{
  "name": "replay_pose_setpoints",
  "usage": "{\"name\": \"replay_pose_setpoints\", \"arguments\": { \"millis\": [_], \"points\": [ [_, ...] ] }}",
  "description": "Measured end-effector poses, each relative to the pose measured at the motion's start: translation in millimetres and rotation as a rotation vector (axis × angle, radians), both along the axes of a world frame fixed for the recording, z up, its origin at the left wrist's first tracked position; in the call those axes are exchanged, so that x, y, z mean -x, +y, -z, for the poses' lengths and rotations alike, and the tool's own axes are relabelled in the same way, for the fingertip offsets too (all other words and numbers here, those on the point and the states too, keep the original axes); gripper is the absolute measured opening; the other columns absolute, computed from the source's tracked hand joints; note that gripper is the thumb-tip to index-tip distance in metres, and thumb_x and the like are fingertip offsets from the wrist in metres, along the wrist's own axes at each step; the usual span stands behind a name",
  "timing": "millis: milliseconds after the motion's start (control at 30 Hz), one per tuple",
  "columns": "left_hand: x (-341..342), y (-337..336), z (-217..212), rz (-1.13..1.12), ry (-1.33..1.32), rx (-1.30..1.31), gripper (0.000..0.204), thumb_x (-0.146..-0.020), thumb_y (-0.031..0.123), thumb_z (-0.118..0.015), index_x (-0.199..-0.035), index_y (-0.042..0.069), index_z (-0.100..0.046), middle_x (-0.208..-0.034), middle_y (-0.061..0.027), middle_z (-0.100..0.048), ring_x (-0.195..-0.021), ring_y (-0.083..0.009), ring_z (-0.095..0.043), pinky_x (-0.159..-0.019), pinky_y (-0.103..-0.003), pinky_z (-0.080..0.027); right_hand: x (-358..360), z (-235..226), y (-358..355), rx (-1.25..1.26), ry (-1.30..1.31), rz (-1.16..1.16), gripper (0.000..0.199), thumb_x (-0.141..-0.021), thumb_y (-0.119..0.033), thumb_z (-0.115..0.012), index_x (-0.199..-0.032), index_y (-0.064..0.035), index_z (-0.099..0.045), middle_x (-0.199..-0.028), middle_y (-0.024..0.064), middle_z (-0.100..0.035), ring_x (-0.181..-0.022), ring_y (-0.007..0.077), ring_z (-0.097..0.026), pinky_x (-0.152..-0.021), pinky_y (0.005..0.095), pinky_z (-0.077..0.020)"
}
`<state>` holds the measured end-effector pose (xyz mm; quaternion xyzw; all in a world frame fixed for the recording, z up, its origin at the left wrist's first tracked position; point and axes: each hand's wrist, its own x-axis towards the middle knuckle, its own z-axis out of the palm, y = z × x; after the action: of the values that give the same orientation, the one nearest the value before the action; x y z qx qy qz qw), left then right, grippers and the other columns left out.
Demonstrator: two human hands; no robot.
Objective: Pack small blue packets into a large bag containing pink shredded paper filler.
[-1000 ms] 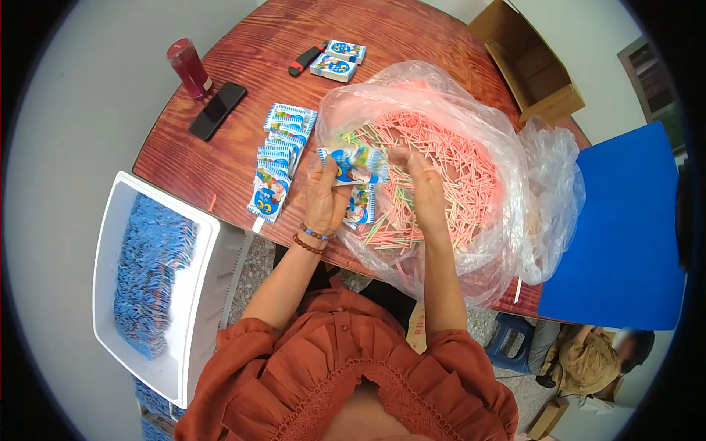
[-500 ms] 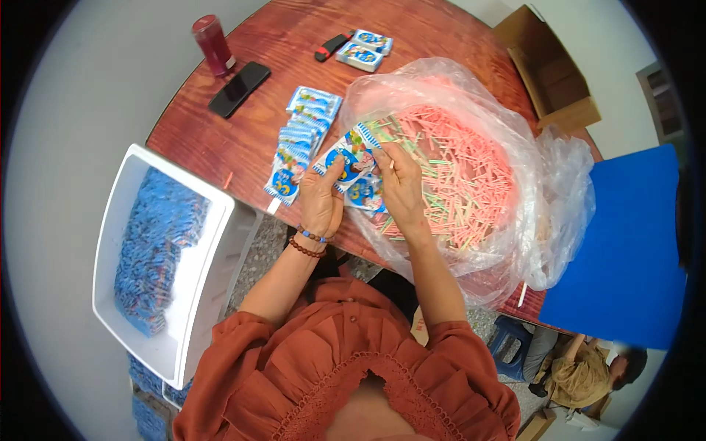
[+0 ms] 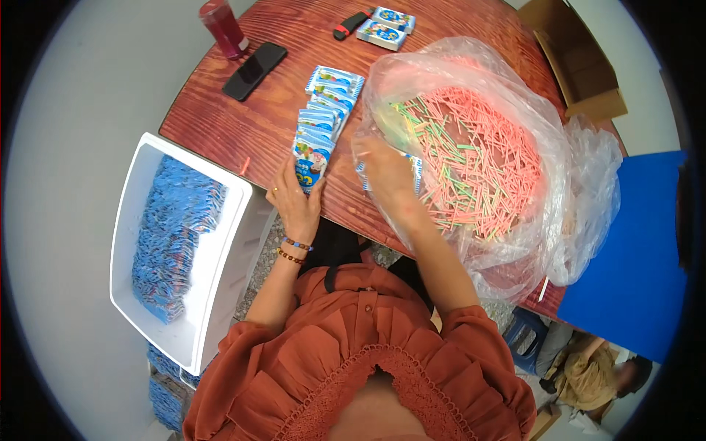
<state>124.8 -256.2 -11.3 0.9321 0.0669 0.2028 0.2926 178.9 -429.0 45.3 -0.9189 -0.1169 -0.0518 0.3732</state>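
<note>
Near the middle of the frame the left hand (image 3: 294, 200) lies on the red-brown wooden bench (image 3: 243, 121), its fingers closed on a small blue-and-white sachet (image 3: 309, 166) at the near end of a row of overlapping sachets (image 3: 327, 103); the row looks fanned so that each one can be slid off singly. Just right of it, the right hand (image 3: 386, 173) is inside the mouth of a clear plastic bag (image 3: 529, 95) rolled open on the bench. Whether its fingers grip anything cannot be told; blue sachet edges show at either side of it. The bag holds a heap of thin pink and green sticks (image 3: 478, 158). At lower left a white plastic crate (image 3: 140, 220), standing beside the bench edge, is stacked with matching blue sachets.
</note>
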Motion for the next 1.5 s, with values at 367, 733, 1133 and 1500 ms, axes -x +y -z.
{"name": "replay_pose_setpoints", "arguments": {
  "millis": [367,733,1133,1500],
  "points": [
    [-20,-61,-23,0.358,-0.118,0.042,0.048,-0.077,0.019,-0.074,-0.118,0.002,-0.054,-0.113,-0.0154,-0.054,-0.103,-0.0338,-0.049,-0.090,-0.043,-0.037,24,7,-99,0.235,-0.108,0.213,0.028,-0.079,-0.023,-0.065,-0.101,-0.0063,-0.061,-0.094,0.0137,-0.063,-0.089,0.0323,-0.060,-0.074,0.0432,-0.0456],
    [-44,-84,-10,0.389,-0.006,-0.021,0.042,-0.069,0.020,-0.081,-0.101,0.005,-0.058,-0.096,-0.0126,-0.050,-0.091,-0.0317,-0.047,-0.078,-0.042,-0.039,19,13,-88,0.206,-0.014,0.105,0.031,-0.074,-0.027,-0.071,-0.096,-0.0072,-0.060,-0.093,0.0120,-0.059,-0.085,0.0318,-0.061,-0.069,0.0434,-0.0479],
    [-42,-78,-28,0.536,0.250,0.958,0.036,-0.077,0.007,-0.076,-0.108,0.000,-0.058,-0.099,-0.0069,-0.064,-0.089,-0.0147,-0.060,-0.077,-0.030,-0.048,23,1,-105,-0.231,0.182,0.025,0.014,-0.080,-0.014,-0.069,-0.086,-0.0045,-0.060,-0.079,0.0046,-0.061,-0.072,0.0167,-0.059,-0.064,0.0304,-0.0466],
    [-34,-95,-25,0.382,0.236,1.503,0.017,-0.094,0.014,-0.059,-0.103,0.000,-0.064,-0.096,-0.0044,-0.067,-0.083,-0.0101,-0.063,-0.076,-0.027,-0.051,28,4,-89,-0.886,0.300,0.100,0.020,-0.085,-0.009,-0.067,-0.103,-0.0002,-0.070,-0.076,-0.0023,-0.064,-0.068,0.0021,-0.051,-0.059,0.0210,-0.0420]
  ]
}}
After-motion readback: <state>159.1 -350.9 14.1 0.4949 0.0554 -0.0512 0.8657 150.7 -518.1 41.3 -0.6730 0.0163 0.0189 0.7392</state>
